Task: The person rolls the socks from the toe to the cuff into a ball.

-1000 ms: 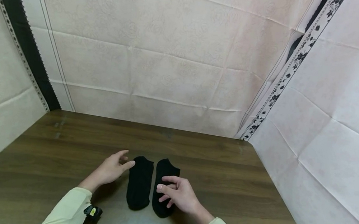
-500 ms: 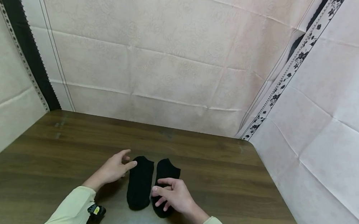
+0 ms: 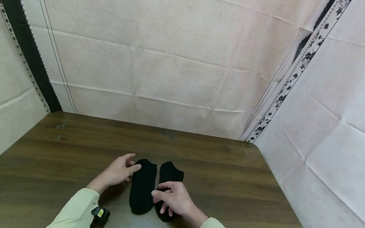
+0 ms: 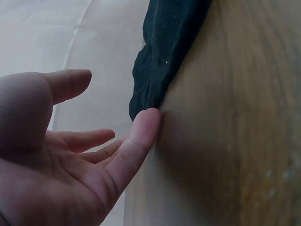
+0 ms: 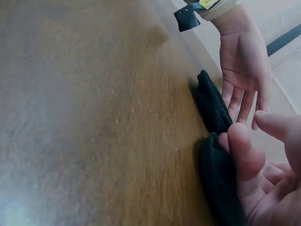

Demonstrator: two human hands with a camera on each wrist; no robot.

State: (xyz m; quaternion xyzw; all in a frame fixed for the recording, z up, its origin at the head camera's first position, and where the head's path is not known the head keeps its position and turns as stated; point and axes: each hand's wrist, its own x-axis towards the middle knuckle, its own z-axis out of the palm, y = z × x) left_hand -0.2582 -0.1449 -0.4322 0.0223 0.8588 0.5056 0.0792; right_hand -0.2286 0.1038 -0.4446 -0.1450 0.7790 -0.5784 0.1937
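Two black ankle socks lie flat and side by side on a wooden table (image 3: 76, 155), a narrow gap between them. Beside the upper left edge of the left sock (image 3: 142, 189) is my left hand (image 3: 118, 170), thumb and fingers spread apart. In the left wrist view, one fingertip (image 4: 146, 123) is right at the end of a black sock (image 4: 162, 61). My right hand (image 3: 176, 198) is over the lower half of the right sock (image 3: 171, 172), hiding part of it. Its fingers are loosely bent, and the thumb reaches toward the gap. Neither hand grips a sock.
Pale patterned cloth (image 3: 175, 54) hangs behind the table, with another white cloth (image 3: 341, 144) along the right and one (image 3: 1, 111) on the left. A small black camera (image 3: 101, 215) is strapped at the left cuff. The table's far edge runs behind the socks.
My right hand has shifted a little left across the right sock, toward the gap. The left hand has edged slightly right, onto the left sock's edge. The socks lie almost as before.
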